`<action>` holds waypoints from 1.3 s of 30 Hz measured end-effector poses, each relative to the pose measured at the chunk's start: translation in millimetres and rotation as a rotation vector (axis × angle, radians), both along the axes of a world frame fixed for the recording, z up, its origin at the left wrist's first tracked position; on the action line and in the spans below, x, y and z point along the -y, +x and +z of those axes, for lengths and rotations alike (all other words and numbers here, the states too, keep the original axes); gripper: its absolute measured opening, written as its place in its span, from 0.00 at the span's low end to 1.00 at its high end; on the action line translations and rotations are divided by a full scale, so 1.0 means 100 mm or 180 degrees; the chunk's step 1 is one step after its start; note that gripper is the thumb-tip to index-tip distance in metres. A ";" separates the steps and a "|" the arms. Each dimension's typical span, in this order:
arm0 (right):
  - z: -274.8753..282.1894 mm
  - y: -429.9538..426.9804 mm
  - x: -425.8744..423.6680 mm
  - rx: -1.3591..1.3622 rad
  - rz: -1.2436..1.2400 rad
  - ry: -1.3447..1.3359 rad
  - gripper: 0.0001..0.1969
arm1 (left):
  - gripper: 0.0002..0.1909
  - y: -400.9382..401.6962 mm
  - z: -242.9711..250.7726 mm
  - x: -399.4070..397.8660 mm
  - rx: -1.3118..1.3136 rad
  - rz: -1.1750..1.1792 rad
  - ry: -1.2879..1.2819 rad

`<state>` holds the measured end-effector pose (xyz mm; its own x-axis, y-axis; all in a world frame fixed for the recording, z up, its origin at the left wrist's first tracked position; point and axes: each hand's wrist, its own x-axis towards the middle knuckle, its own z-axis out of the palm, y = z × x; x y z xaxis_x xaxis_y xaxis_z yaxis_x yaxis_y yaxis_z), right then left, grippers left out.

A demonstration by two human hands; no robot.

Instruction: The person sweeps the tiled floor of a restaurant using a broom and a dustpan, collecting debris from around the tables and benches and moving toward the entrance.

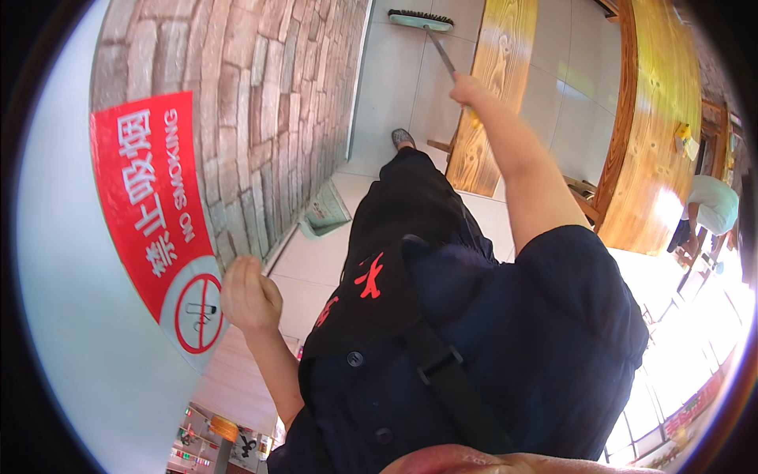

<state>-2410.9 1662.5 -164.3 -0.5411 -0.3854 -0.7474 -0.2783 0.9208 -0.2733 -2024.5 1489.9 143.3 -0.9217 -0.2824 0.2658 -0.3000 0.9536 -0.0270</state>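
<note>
My right hand is closed around the handle of a broom. The broom's pale head with dark bristles lies on the tiled floor near the stone-patterned wall, at the top of the view. Lower left, my left hand is closed on a thin dark rod that runs down to a pale green dustpan. The dustpan stands on the floor beside the foot of the wall. My fingers hide the rod's upper end.
A wooden bench stands under my right forearm, with a wooden table farther right. On the table sits a small yellow packet. A person in a white top bends beyond it. The stone-patterned wall bearing a no-smoking sign runs along the left.
</note>
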 end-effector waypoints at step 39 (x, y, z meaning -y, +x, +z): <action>2.01 3.43 -5.58 0.2106 -0.3055 -0.0460 0.24 | 0.13 2.27 -2.14 -2.55 0.2576 0.1221 0.3080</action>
<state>-2067.7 2220.4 36.8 -0.1785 -0.1350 -0.9746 0.7483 0.6245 -0.2236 -1797.3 1744.4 -70.3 -0.5430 -0.3229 -0.7752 -0.7754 0.5473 0.3151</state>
